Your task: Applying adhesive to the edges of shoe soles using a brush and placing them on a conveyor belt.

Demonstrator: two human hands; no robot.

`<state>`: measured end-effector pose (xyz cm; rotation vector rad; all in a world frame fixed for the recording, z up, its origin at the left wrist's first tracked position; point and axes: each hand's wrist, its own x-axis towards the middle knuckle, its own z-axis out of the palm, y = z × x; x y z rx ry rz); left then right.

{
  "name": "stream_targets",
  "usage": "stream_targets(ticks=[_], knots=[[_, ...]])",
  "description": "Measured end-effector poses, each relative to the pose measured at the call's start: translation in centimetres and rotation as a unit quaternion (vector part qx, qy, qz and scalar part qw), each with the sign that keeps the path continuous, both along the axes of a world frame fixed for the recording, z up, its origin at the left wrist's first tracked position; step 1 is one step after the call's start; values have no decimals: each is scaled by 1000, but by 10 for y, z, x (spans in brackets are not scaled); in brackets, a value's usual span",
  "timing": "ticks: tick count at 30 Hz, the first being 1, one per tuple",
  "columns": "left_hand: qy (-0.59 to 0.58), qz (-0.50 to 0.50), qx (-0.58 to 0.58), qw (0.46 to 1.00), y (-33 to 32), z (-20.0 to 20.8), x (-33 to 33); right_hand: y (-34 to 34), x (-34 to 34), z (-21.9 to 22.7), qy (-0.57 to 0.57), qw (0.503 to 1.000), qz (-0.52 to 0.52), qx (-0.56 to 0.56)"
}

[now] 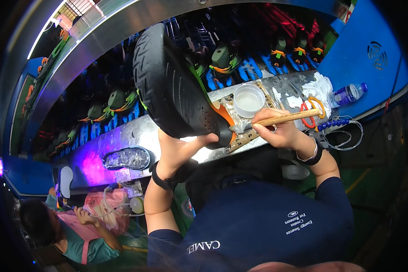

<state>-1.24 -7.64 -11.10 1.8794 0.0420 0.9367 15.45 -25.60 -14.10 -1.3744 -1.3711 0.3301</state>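
Observation:
My left hand [179,152] grips a black shoe [181,86] with green and orange trim, its thumb pressed near the heel end. The shoe is tilted up in front of the bench, with a zigzag tread along its left edge and small holes toward the heel. Between the fingers of my right hand [276,129] is a brush [285,118] with a wooden handle. Its bristle end meets the orange trim at the heel; whether it presses there I cannot tell. Just beyond the brush stands a round white bowl [249,100] with pale contents.
Scissors [322,106] with orange handles, white rags [319,88] and a bottle [350,94] lie right on the metal bench [154,127]. A plastic-covered sole [128,158] lies left. Several shoes [225,58] sit on blue racks behind. Another person [86,235] works at lower left.

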Motion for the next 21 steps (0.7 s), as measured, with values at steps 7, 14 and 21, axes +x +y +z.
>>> stream_targets(ticks=[7, 14, 21], knots=[[21, 22, 46, 998, -4, 1, 1, -4, -8, -1, 8, 1000, -7, 13], [17, 28, 89, 996, 0, -3, 6, -9, -14, -5, 140, 990, -21, 12], [10, 33, 66, 997, 2, -5, -1, 3, -7, -12, 75, 995, -60, 40]])
